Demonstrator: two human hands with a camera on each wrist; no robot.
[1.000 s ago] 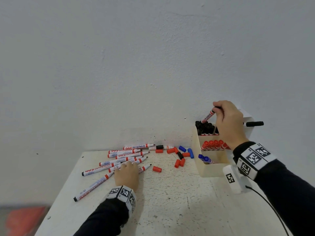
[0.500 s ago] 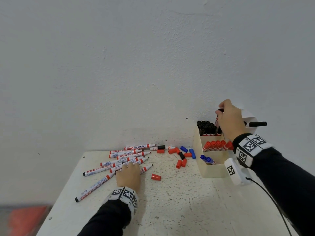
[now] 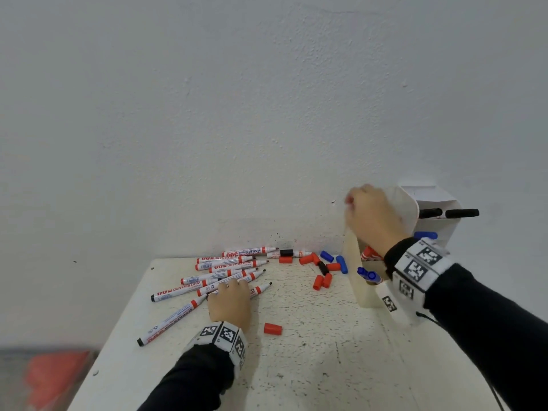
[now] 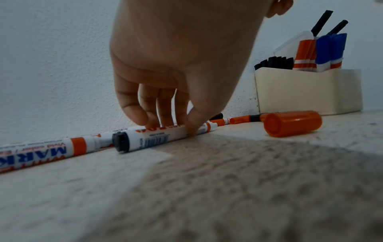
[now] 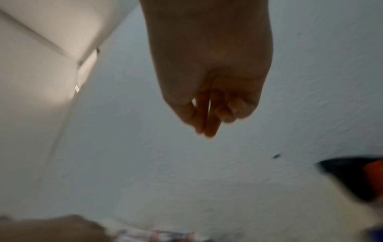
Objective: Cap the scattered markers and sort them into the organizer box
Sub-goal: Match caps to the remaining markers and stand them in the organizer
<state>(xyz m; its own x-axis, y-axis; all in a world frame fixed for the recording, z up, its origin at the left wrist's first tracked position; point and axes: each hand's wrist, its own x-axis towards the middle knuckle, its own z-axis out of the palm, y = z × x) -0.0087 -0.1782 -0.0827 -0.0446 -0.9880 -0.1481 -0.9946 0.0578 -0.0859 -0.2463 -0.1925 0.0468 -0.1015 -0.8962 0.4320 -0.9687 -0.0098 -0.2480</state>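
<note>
Several uncapped white-and-red markers [image 3: 207, 280] lie fanned out on the left of the white table [image 3: 311, 366]. My left hand [image 3: 234, 287] rests on them, and in the left wrist view its fingers and thumb [image 4: 170, 126] pinch one marker [image 4: 157, 137] that lies flat. The cream organizer box [image 3: 360, 292] stands at the right against the wall and holds capped black, red and blue markers [image 4: 323, 52]. My right hand [image 3: 355, 203] hovers above the box's left side with its fingers [image 5: 209, 124] loosely bent and nothing in them.
A lone red cap [image 3: 272, 328] lies right of my left wrist. More red, blue and black caps [image 3: 323, 271] are scattered between the markers and the box. Two black markers [image 3: 461, 213] stick out across the box's back. The wall runs along the table's far edge.
My right hand lowered a black-capped marker into the box's back compartment, let go and rose up and left, empty. The left hand stayed on the markers.
</note>
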